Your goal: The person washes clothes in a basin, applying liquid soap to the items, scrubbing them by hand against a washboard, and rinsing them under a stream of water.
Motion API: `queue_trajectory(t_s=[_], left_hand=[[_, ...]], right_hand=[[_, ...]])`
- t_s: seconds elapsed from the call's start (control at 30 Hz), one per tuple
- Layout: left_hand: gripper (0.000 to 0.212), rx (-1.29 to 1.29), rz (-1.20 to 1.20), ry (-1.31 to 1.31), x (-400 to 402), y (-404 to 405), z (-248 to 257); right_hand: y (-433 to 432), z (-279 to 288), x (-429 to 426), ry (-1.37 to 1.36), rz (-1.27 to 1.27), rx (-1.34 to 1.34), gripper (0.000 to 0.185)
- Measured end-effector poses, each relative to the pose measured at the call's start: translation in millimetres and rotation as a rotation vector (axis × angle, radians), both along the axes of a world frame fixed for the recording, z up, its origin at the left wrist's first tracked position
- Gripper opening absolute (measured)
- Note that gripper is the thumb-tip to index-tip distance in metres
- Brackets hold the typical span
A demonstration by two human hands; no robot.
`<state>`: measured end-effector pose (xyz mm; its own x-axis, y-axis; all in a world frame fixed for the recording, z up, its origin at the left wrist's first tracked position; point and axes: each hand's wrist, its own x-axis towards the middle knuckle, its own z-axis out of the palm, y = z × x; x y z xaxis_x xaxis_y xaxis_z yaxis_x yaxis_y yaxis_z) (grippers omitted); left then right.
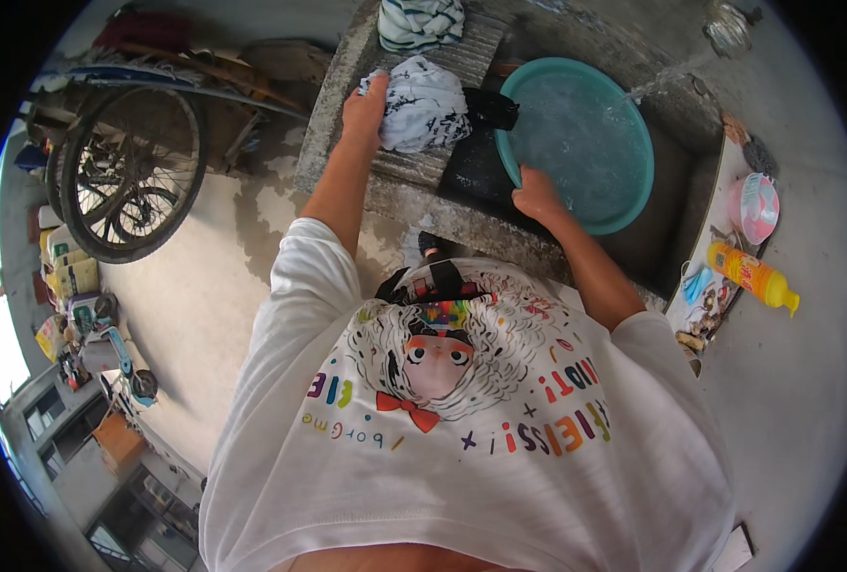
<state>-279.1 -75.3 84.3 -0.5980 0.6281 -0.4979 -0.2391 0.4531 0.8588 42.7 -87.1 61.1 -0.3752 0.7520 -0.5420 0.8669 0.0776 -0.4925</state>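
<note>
My left hand (366, 107) grips the near-left side of a bundled white cloth with black print (423, 107). The bundle rests on the ridged washboard slab (413, 168) of a concrete sink. A black piece of cloth (491, 109) hangs from it toward the basin. With my right hand (538, 193) I hold the near-left rim of a round teal plastic basin (649, 161), fingers hidden under the edge. Cloudy water (574, 143) fills the basin, and a stream of water (663, 77) pours in at its far right side. The basin stands in the sink trough.
Another bundled white cloth with dark stripes (421, 25) lies farther up the slab. On the right ledge are a yellow bottle (749, 275), a pink-and-white tub (754, 207) and a blue face mask (696, 286). A wheeled cart (134, 171) stands at left on the partly wet floor.
</note>
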Motion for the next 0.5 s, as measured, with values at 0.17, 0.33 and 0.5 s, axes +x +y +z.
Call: queue_trajectory(t_s=[0.17,0.33,0.5], left_hand=[[0.073,0.02,-0.027,-0.03,-3,3,0],[0.069,0.063,-0.047,-0.048,2,7,1],[0.064,0.058,-0.033,-0.103,5,2,16]], right_hand=[[7,16,52,0.191,0.098,0.052,0.033],[7,27,82,0.301,0.159,0.187,0.026],[18,62,91,0.197,0.185,0.055,0.028]])
